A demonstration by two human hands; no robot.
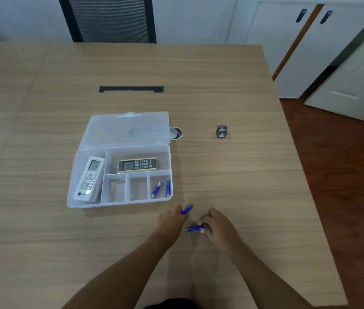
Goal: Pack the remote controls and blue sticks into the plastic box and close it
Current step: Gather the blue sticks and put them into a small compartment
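A clear plastic box [71, 198] lies open on the wooden table, its lid [109, 130] folded back flat. A white remote [90, 179] lies in the left compartment and a dark remote [137, 164] in the upper one. Two blue sticks [157, 188] [168, 187] rest in the lower right compartment. Just in front of the box, my left hand [169, 221] grips a blue stick [187, 208] that points up to the right. My right hand [218, 224] pinches another blue stick [195, 228] lying level just above the table.
A small grey metal piece [222, 131] sits right of the box. A round grommet [176, 133] shows beside the lid, and a black cable slot [131, 88] lies farther back. A mesh chair [109, 18] stands behind the table; the table's right edge drops to a dark floor.
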